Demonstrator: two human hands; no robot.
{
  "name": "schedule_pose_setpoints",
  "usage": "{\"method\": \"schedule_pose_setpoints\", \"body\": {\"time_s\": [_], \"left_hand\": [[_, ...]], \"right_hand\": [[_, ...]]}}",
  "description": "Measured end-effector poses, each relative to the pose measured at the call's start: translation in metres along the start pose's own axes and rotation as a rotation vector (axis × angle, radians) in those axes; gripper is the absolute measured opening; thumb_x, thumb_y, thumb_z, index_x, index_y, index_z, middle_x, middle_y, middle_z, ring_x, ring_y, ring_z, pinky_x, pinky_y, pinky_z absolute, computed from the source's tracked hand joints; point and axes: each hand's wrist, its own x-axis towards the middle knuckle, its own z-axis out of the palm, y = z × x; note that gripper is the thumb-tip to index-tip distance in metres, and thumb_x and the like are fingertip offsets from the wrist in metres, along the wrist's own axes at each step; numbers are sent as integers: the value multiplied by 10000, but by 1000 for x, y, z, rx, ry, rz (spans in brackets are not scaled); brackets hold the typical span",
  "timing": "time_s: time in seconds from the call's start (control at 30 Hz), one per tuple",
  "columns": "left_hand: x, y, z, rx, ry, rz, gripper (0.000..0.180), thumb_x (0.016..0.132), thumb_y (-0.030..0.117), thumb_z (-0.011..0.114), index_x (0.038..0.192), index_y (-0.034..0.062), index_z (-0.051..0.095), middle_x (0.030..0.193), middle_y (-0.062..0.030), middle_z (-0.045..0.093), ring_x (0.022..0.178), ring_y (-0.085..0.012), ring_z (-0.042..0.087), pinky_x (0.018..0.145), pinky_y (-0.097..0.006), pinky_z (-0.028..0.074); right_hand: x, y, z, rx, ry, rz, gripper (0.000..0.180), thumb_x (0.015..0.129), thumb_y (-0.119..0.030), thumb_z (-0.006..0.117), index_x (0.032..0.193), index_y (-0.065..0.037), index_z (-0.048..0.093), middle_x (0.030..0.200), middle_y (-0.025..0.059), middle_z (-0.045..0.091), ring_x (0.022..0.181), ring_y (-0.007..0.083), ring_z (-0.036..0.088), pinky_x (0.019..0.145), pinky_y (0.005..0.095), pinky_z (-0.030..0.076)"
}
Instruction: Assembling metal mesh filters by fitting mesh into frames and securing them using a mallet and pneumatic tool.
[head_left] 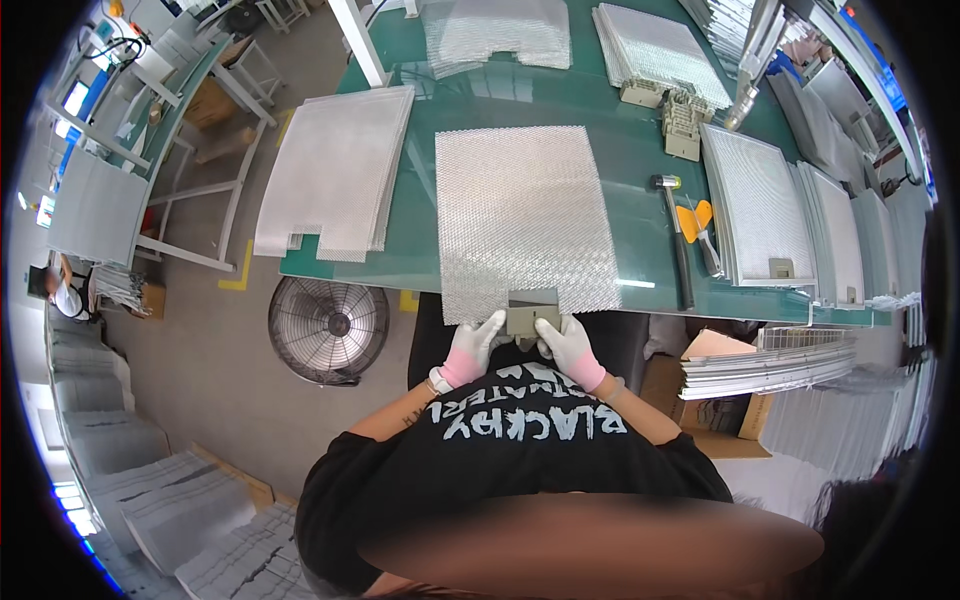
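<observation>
A green bench [620, 190] is carrying a big mesh sheet [525, 220]. At its near edge, the left hand [472, 350] and right hand [570, 345] are both pinching a small grey clip [532, 312] with closed fingers.

lower torso [590, 545]: blurred | grey part [532, 312]: lower edge hidden by gloved fingers [495, 325]

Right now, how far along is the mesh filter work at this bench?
Done, apparently: framed filter panels stacked at the right. In hand: the left hand and right hand, both gloved, pinch a small grey clip piece at the near edge of the single mesh sheet. Left: a pile of bare mesh sheets on the left, more at the far edge.
</observation>
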Motion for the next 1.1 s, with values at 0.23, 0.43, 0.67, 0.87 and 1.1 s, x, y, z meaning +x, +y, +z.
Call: {"method": "schedule_pose_setpoints", "body": {"time_s": [0.23, 0.43, 0.67, 0.87, 1.1], "left_hand": [[1, 3, 11, 196, -58, -233, 326, 954, 310, 625, 1031, -6, 601, 801, -14, 611, 633, -73, 508, 588, -211, 411], [-4, 5, 14, -37, -87, -124, 275, 991, 265, 567, 1018, -6, 604, 774, -2, 589, 593, -55, 492, 558, -210, 431], [-12, 26, 2, 42, -562, -203, 437, 1046, 207, 382, 1427, -1, 331, 1379, -158, 467, 1209, -250, 533, 1003, -369, 454], [7, 141, 28, 648, -1000, -173, 482, 986, 371, 530, 1281, -9, 567, 1143, -146, 662, 981, -142, 627, 881, -305, 509], [91, 113, 80, 1908, -578, 965, 797, 809, 534, 628, 1428, 80, 410, 1486, -211, 335, 1407, -408, 242, 1143, -591, 144]], "right_hand": [[-1, 8, 11, -37, 209, -167, 262, 957, -246, 593, 862, -9, 652, 708, 17, 620, 581, 63, 526, 526, 228, 415], [-8, -3, 7, 140, 347, -85, 287, 956, -300, 611, 920, -19, 653, 751, 24, 634, 623, 80, 559, 575, 230, 455], [-9, 2, 3, 71, 307, -111, 336, 940, -306, 636, 1031, 17, 613, 892, 51, 653, 760, 102, 610, 673, 240, 503], [1, 24, 3, -176, -184, -90, 447, 1045, -369, 346, 1157, 11, 553, 934, 94, 650, 743, 151, 611, 693, 287, 514], [-12, 16, 2, 80, 473, -331, 361, 1026, -260, 379, 1014, 15, 612, 819, 55, 642, 692, 117, 595, 633, 276, 493]]}}
